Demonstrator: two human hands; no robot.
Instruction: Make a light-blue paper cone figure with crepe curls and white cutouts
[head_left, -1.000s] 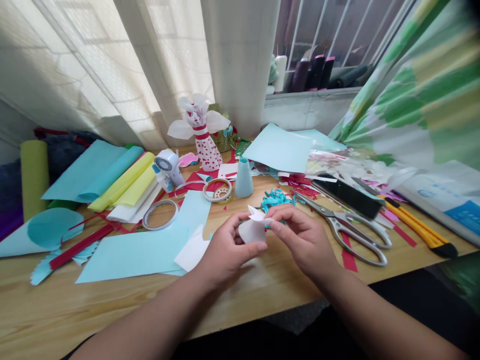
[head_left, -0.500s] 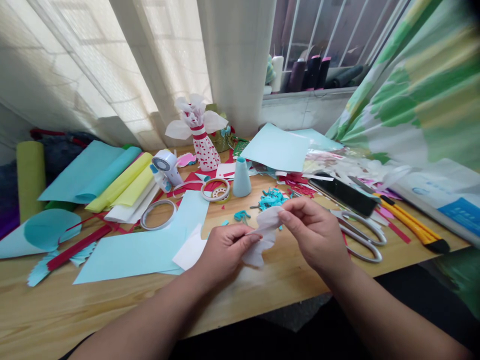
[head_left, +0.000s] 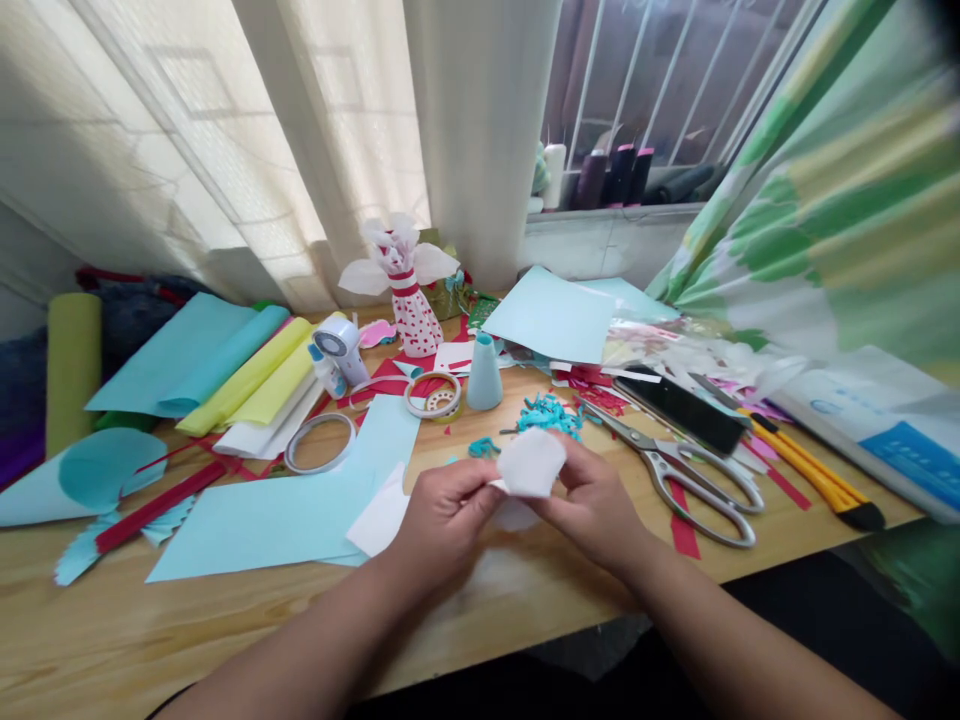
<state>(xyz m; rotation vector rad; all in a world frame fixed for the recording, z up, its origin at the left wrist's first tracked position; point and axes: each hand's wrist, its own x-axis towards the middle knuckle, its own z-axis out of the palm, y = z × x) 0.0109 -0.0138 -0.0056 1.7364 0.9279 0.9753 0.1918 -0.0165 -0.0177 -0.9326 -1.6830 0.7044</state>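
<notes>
Between my two hands is a small piece of thin white paper (head_left: 532,463), its upper part rounded and facing me. My left hand (head_left: 454,508) pinches its left edge between thumb and fingers. On the other side my right hand (head_left: 592,502) grips the paper's right edge, with some fingertips hidden behind it. Just beyond the paper lies a heap of turquoise paper shreds (head_left: 551,414). A light-blue paper cone (head_left: 484,375) with a cut-off top stands upright behind them. To the right of my right hand rest large scissors (head_left: 675,470).
A tape roll (head_left: 321,443) and light-blue sheets (head_left: 255,520) lie at left, near rolled yellow paper (head_left: 251,375). A paper-wrapped vase shape (head_left: 416,315) stands at the back. A phone (head_left: 686,415) and a yellow box cutter (head_left: 814,470) lie at right.
The white paper has turned from a loose, hanging strip into a rounded, cupped shape facing me. My right hand has moved left and down, closer to my left, uncovering the scissors.
</notes>
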